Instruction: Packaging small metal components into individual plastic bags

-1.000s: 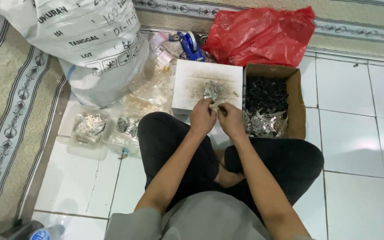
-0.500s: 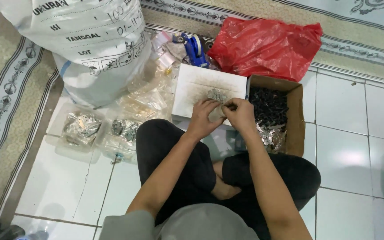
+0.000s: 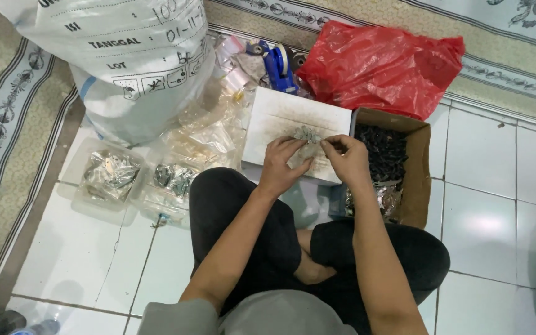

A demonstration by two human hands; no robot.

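Note:
I sit cross-legged on a tiled floor. My left hand (image 3: 282, 164) and my right hand (image 3: 347, 160) meet over a white box lid (image 3: 274, 121). A small pile of silvery metal parts (image 3: 307, 133) lies on that lid, just beyond my fingertips. The fingers of both hands are pinched together close to the pile; whether a small part sits between them is too small to tell. Right of the lid stands a brown cardboard box (image 3: 420, 167) filled with small dark parts (image 3: 379, 152) and some shiny ones near its front.
A large white printed sack (image 3: 131, 62) stands at the back left, a red plastic bag (image 3: 379, 65) at the back right. Clear plastic trays with metal parts (image 3: 110, 177) and clear bags lie at my left. A blue tape dispenser (image 3: 278, 65) sits behind the lid. Patterned carpet borders the tiles.
The view has shifted slightly. My hands stay together over the white lid, now a little nearer the pile of metal parts.

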